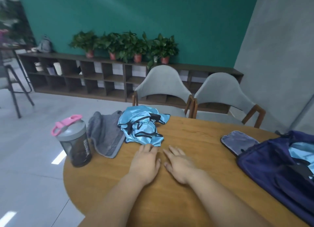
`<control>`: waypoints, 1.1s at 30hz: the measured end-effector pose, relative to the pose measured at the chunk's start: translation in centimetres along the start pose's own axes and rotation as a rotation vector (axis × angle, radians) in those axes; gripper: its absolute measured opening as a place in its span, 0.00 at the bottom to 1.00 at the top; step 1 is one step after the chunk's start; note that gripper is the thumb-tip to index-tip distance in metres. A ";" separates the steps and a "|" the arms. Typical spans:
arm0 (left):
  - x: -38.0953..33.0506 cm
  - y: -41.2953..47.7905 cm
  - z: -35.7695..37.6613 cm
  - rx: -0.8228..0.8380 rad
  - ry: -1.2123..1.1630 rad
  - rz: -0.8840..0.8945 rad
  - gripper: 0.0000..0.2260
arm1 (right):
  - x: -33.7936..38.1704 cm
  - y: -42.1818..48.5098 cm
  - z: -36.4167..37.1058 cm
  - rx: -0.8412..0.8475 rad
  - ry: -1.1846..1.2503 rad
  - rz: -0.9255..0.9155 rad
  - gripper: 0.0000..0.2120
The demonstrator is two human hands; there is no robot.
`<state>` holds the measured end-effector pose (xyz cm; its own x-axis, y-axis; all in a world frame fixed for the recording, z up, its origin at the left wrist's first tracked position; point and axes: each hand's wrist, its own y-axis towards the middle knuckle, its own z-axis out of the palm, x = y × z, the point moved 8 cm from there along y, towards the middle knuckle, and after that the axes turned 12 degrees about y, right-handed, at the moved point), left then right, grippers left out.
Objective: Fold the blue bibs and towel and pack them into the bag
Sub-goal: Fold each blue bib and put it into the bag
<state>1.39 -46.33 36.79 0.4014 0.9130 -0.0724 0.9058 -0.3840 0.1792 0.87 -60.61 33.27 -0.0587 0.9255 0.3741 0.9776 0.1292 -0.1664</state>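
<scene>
**Now both hands lie flat, just short of the bibs**

The left hand (145, 160) and right hand (178, 164) rest open, fingers straight, on the round wooden bench (195, 133). The left fingertips (148, 146) seem to touch the near edge of the crumpled, shiny light-blue bibs (141, 125) with black trim, heaped at 12 o'clock.

To fold well, I would lift one bib free of the tangled straps, spread it flat, then fold it.

The rumpled grey towel (107, 135) lies at 10 o'clock, touching the heap. A smoky grey shaker bottle (74, 142) with a pink lid stands at 9 o'clock.

At 3 o'clock the navy fabric bag (271, 167) gapes open, flap thrown back. Light-blue cloth, probably a bib, already lies inside.
</scene>
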 end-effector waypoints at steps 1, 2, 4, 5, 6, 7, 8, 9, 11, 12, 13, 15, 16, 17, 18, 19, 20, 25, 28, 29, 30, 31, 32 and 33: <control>1.0 -0.2 0.2 -0.022 0.005 -0.028 0.20 | 0.3 0.2 0.7 -0.023 -0.004 -0.005 0.31; 1.8 -0.3 0.4 -0.041 0.023 -0.050 0.19 | 0.5 0.3 1.3 -0.055 -0.009 -0.008 0.30; 3.3 -0.6 0.5 -0.091 0.094 -0.081 0.17 | 1.0 0.4 1.8 -0.135 -0.011 -0.017 0.29; 4.0 -0.7 0.5 -0.129 0.118 -0.096 0.16 | 1.1 0.5 1.8 -0.175 -0.002 -0.025 0.29; 4.5 -0.8 0.4 -0.169 0.120 -0.117 0.15 | 1.3 0.6 1.7 -0.211 0.016 -0.038 0.29; 5.0 -1.0 0.4 -0.206 0.108 -0.147 0.15 | 1.4 0.7 1.5 -0.248 0.030 -0.060 0.28; 5.4 -1.1 0.3 -0.230 0.091 -0.180 0.16 | 1.7 0.8 1.2 -0.288 0.027 -0.088 0.28; 5.7 -1.0 0.4 -0.239 0.077 -0.205 0.17 | 2.0 1.1 0.8 -0.329 0.010 -0.119 0.28; 5.8 -0.8 0.9 -0.237 0.066 -0.217 0.23 | 2.7 1.8 0.0 -0.402 -0.018 -0.164 0.27; 5.8 -0.8 1.2 -0.231 0.058 -0.214 0.26 | 3.1 2.2 -0.3 -0.432 -0.022 -0.182 0.27; 5.9 -0.7 1.4 -0.223 0.044 -0.208 0.29 | 3.6 2.7 -0.6 -0.453 -0.021 -0.205 0.28; 6.0 -0.4 1.8 -0.215 0.015 -0.195 0.32 | 4.6 3.9 -0.9 -0.463 -0.016 -0.258 0.29; 6.1 -0.3 2.0 -0.211 0.005 -0.192 0.32 | 5.2 4.7 -1.0 -0.459 -0.014 -0.288 0.29; 6.1 -0.1 2.2 -0.207 -0.001 -0.192 0.32 | 5.7 5.3 -1.2 -0.459 -0.014 -0.314 0.29; 6.2 -0.1 2.4 -0.203 -0.004 -0.192 0.32 | 6.3 6.1 -1.3 -0.462 -0.015 -0.334 0.28; 6.2 0.0 2.5 -0.197 -0.008 -0.190 0.32 | 6.9 6.8 -1.4 -0.465 -0.013 -0.350 0.27; 6.2 0.0 2.6 -0.190 -0.017 -0.189 0.33 | 7.4 7.5 -1.6 -0.469 -0.005 -0.362 0.26; 6.4 0.5 3.4 -0.125 -0.038 -0.179 0.37 | 9.4 11.4 -3.8 -0.493 0.077 -0.381 0.26; 6.5 0.6 3.8 -0.079 -0.026 -0.172 0.37 | 9.0 13.7 -3.9 -0.423 0.112 -0.328 0.28; 6.5 0.7 3.7 -0.071 -0.030 -0.172 0.37 | 8.3 14.4 -3.4 -0.373 0.179 -0.279 0.29; 6.5 0.6 3.7 -0.067 -0.036 -0.173 0.36 | 7.6 15.0 -2.9 -0.339 0.250 -0.229 0.29; 6.5 0.6 3.6 -0.063 -0.039 -0.172 0.36 | 6.9 15.2 -2.3 -0.332 0.304 -0.190 0.29; 6.4 0.6 3.6 -0.061 -0.036 -0.169 0.35 | 6.4 15.0 -1.9 -0.354 0.350 -0.169 0.28; 6.4 0.6 3.5 -0.061 -0.031 -0.166 0.35 | 6.0 14.7 -1.6 -0.395 0.405 -0.165 0.26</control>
<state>4.95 -41.20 32.98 0.2515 0.9582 -0.1364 0.9505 -0.2180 0.2213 15.23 -53.67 34.52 -0.2108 0.6849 0.6975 0.9678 0.0461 0.2473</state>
